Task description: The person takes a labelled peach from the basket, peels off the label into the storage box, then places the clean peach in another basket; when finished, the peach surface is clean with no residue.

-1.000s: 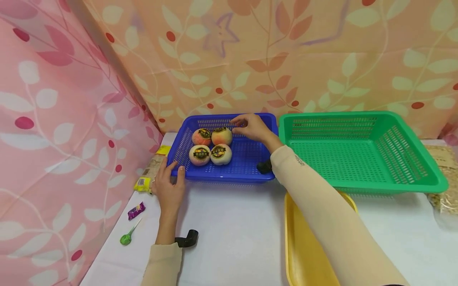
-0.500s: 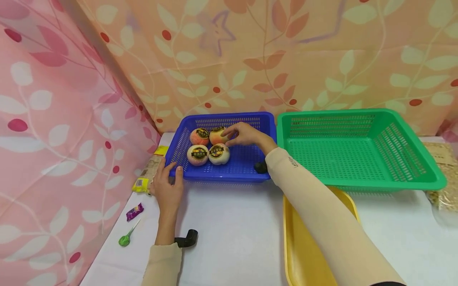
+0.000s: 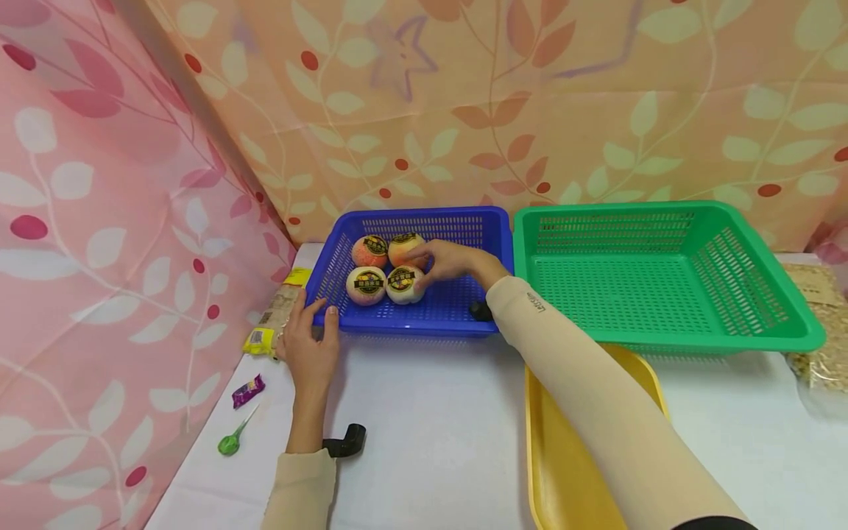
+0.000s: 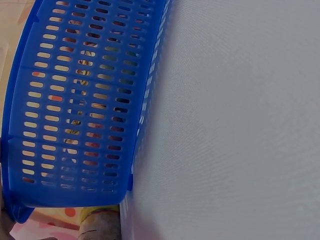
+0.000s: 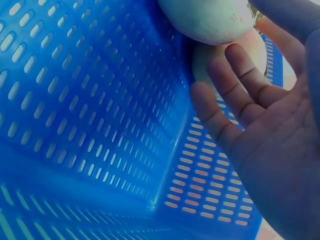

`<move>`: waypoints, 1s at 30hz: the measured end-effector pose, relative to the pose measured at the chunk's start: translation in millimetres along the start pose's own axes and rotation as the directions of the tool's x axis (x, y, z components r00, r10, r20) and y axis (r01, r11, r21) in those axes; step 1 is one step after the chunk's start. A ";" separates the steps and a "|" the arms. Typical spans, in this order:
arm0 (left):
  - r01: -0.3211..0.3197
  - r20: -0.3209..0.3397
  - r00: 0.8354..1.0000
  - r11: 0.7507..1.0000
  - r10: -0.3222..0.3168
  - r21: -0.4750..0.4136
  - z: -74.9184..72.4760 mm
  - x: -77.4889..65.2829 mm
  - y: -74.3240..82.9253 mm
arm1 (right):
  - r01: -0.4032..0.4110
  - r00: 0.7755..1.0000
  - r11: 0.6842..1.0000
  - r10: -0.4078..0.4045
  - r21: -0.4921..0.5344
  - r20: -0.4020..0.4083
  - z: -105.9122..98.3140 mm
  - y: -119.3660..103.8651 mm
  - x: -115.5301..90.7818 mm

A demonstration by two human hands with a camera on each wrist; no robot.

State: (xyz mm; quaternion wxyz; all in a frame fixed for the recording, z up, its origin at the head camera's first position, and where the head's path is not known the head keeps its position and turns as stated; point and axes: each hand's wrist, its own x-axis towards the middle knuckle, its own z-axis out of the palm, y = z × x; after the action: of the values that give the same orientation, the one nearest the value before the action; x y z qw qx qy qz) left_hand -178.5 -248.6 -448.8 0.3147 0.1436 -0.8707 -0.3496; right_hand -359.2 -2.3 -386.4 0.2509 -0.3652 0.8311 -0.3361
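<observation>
Several peaches with black labels sit in two rows in the left part of the blue basket. My right hand reaches into it from the right, its thumb at the front right peach and its fingertips at the back right peach. In the right wrist view the fingers of this hand are spread and gently bent beside the fruit. The front left peach and back left peach lie beyond its reach. My left hand rests on the basket's front left corner, fingers relaxed over the rim.
A green basket adjoins the blue one on the right. Below my right sleeve lies a yellow tray. Along the left edge are a yellow-ended packet, a purple-wrapped sweet and a green lollipop. A bag stands far right.
My right hand has come down and left from the back of the blue basket to the two right-hand peaches. My left hand stays on the corner, and the peaches keep their places.
</observation>
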 end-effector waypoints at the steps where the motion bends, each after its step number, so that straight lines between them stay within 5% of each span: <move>1: 0.000 0.000 1.000 1.000 0.000 -0.002 -0.1 -0.1 0.2 | -0.006 1.000 1.000 0.006 -0.012 0.012 0.5 0.4 0.2; 8: 0.008 0.012 1.000 1.000 -0.008 -0.002 -1.1 -0.8 0.9 | -0.049 0.997 0.998 0.051 -0.034 0.054 3.0 3.3 -0.4; 24: 0.002 0.013 1.000 1.000 -0.002 -0.002 -1.3 -1.7 2.6 | -0.034 0.999 0.999 0.034 0.016 -0.001 4.7 6.0 1.8; 30: 0.005 0.020 1.000 1.000 -0.005 -0.005 -1.0 -1.5 2.7 | -0.015 0.997 1.000 0.016 -0.008 0.072 4.8 3.9 0.5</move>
State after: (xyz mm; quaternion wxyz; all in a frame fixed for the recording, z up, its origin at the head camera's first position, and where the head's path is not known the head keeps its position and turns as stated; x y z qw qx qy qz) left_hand -176.8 -246.4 -447.0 0.3056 0.1414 -0.8726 -0.3538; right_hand -358.0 -2.6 -392.5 0.2818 -0.3716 0.8256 -0.3176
